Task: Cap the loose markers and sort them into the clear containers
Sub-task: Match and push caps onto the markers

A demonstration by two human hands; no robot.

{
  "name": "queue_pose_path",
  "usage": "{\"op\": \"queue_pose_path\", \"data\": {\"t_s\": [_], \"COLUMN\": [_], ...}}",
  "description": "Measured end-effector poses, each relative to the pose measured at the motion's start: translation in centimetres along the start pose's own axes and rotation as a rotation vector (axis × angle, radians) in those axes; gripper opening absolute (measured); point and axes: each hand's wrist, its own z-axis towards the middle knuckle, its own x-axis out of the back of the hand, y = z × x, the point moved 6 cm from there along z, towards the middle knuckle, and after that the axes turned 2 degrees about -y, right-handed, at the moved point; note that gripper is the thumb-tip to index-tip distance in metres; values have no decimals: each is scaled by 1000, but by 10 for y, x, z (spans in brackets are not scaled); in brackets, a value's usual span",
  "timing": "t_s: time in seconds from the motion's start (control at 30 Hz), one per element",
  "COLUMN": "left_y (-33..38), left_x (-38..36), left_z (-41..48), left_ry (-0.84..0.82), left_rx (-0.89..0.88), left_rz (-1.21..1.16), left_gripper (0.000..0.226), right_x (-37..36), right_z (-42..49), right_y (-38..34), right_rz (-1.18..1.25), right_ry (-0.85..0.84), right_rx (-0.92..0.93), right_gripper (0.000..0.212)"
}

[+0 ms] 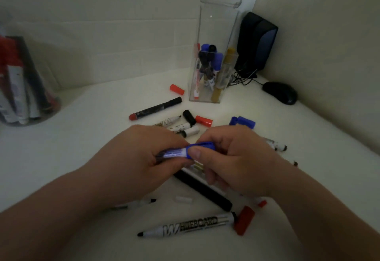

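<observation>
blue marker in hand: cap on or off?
On. The blue cap sits on the blue marker, pinched by the right hand; the left hand grips the barrel. Fully seated: cannot tell.

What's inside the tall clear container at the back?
The container holds upright markers: blue and black caps, one red, one gold marker. They overlap; count unclear.

An office: a white desk corner holds a black-and-blue computer speaker, a black wired computer mouse, and a white marker lettered WHITEBOARD.
</observation>
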Motion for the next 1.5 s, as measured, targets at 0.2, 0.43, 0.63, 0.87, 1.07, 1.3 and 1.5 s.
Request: {"op": "queue_pose_path", "data": {"t_s": [0.2, 0.43, 0.63, 0.87, 1.07, 1.3, 1.5], "left_y": [-4, 1, -1, -4, -1, 1, 4], "left_x": [-1, -3, -3, -3, 3, 3, 2], "left_z": [1, 1, 2, 1, -3, 0, 5], "left_ry": [-3, -31, -36, 25, 29, 49, -5], "left_rx": [48, 46, 58, 84, 53, 76, 47], "left_rz": [34, 46, 18, -40, -47, -101, -68], "left_gripper": [30, 29, 26, 29, 18, 19, 21], "right_x": [3, 6, 8, 12, 12, 13, 20], "right_z": [2, 3, 4, 6, 3, 1, -5], "right_y": [4, 7, 8, 8, 1, 0, -5], "right_rz": [52, 98, 124, 61, 37, 151, 204], "right_ry": [45, 50, 47, 109, 90, 101, 147], "right_rx": [23, 5, 37, 159, 236, 230, 253], "right_gripper": [17, 20, 15, 13, 16, 11, 25]}}
